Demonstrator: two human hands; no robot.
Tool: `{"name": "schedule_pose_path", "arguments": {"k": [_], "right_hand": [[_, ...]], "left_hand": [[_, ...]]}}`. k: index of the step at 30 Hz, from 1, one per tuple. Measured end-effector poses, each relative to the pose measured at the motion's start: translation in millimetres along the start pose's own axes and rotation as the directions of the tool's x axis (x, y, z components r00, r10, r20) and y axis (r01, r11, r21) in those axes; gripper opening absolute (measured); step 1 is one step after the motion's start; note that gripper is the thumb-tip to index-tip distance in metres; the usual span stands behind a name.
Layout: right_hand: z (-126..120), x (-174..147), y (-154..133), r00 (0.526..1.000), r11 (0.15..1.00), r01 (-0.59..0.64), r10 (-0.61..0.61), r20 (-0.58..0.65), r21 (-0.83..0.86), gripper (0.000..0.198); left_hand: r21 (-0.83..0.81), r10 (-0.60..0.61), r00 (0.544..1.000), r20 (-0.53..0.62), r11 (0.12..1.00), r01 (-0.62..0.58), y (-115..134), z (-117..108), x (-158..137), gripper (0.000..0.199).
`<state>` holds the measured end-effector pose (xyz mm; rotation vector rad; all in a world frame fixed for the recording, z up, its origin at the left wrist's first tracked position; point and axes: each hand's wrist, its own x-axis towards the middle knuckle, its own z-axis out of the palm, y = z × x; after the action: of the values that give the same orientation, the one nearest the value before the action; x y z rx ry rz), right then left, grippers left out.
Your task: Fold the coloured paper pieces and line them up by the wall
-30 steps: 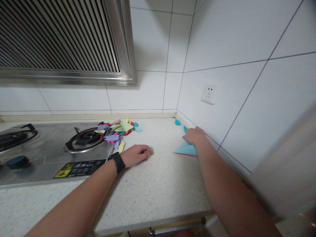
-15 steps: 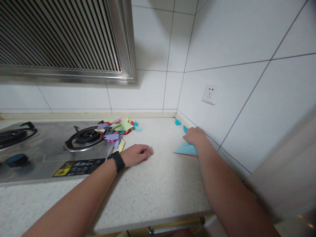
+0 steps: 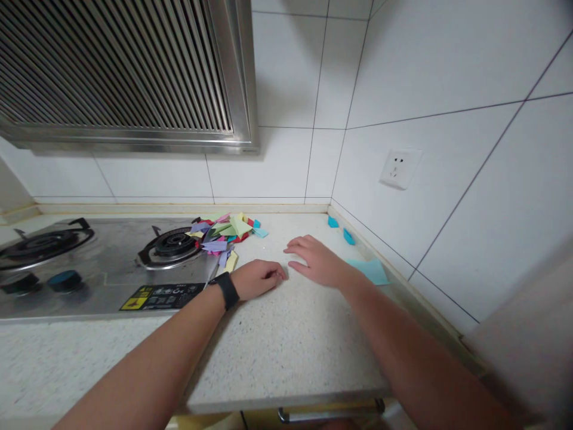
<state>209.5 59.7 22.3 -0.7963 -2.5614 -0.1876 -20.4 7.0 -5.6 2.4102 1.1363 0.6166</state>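
The right hand (image 3: pixel 317 261) is over the table (image 3: pixel 286 352), its grip fairly wide, thumb parted from the fingers. From it, light blue paper (image 3: pixel 376 272) lies at three o'clock, partly hidden by the forearm; two small blue folded pieces (image 3: pixel 349 237) sit at one and two o'clock, beside the wall. The left hand (image 3: pixel 256 279) is loosely curled; whether its grip holds anything, I cannot tell. At its eleven o'clock lies a heap of coloured folded papers (image 3: pixel 228 230), reaching the stove (image 3: pixel 111 263).
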Motion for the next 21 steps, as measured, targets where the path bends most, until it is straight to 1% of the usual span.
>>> {"name": "schedule_pose_path", "arguments": {"k": [1, 2, 4, 6, 9, 12, 14, 15, 17, 19, 21], "right_hand": [[3.2, 2.5, -9.8, 0.997, 0.996, 0.067, -0.069, 0.029, 0.060, 0.032], [6.4, 4.3, -17.6, 0.992, 0.989, 0.108, -0.114, 0.054, 0.105, 0.031], [12.3, 5.6, -26.1, 0.984, 0.981, 0.129, -0.145, 0.103, 0.147, 0.028], [16.2, 4.5, -26.0, 0.982, 0.981, 0.116, -0.137, 0.128, 0.158, 0.028], [17.2, 0.8, -16.0, 0.987, 0.982, 0.075, -0.098, 0.127, 0.173, 0.032], [15.6, -2.5, -5.3, 0.991, 0.980, 0.036, -0.060, 0.118, 0.196, 0.030], [15.3, -3.7, -1.2, 0.992, 0.977, 0.026, -0.051, 0.113, 0.213, 0.029], [15.6, -4.1, 0.0, 0.993, 0.974, 0.024, -0.050, 0.111, 0.223, 0.028], [16.6, -4.4, 1.2, 0.993, 0.970, 0.019, -0.046, 0.109, 0.243, 0.028], [17.6, -4.7, 1.7, 0.993, 0.966, 0.010, -0.040, 0.110, 0.257, 0.027], [17.6, -5.1, 2.0, 0.993, 0.965, 0.001, -0.032, 0.113, 0.263, 0.026]], "left_hand": [[0.027, 0.015, 1.000, -0.007, 1.000, -0.015, 0.7, -1.2, -0.1, 0.024], [0.054, 0.025, 1.000, -0.014, 0.998, -0.024, 1.0, -2.5, -0.2, 0.023], [0.105, 0.031, 0.999, -0.028, 0.994, -0.028, 0.4, -5.6, -0.5, 0.022], [0.158, 0.032, 0.998, -0.055, 0.987, -0.023, -1.9, -9.5, -0.6, 0.022], [0.263, 0.021, 0.993, -0.119, 0.965, 0.011, -8.6, -19.0, -1.5, 0.022], [0.410, -0.042, 0.977, -0.209, 0.903, 0.126, -20.2, -34.3, -5.7, 0.021], [0.488, -0.120, 0.943, -0.311, 0.831, 0.267, -31.5, -47.0, -11.5, 0.021], [0.509, -0.164, 0.915, -0.368, 0.788, 0.346, -38.1, -53.6, -15.3, 0.021], [0.526, -0.243, 0.846, -0.474, 0.692, 0.494, -52.6, -66.2, -24.0, 0.022], [0.532, -0.297, 0.797, -0.526, 0.617, 0.580, -66.9, -76.2, -33.0, 0.026], [0.521, -0.368, 0.756, -0.542, 0.559, 0.645, -78.5, -82.3, -40.4, 0.034]]}}
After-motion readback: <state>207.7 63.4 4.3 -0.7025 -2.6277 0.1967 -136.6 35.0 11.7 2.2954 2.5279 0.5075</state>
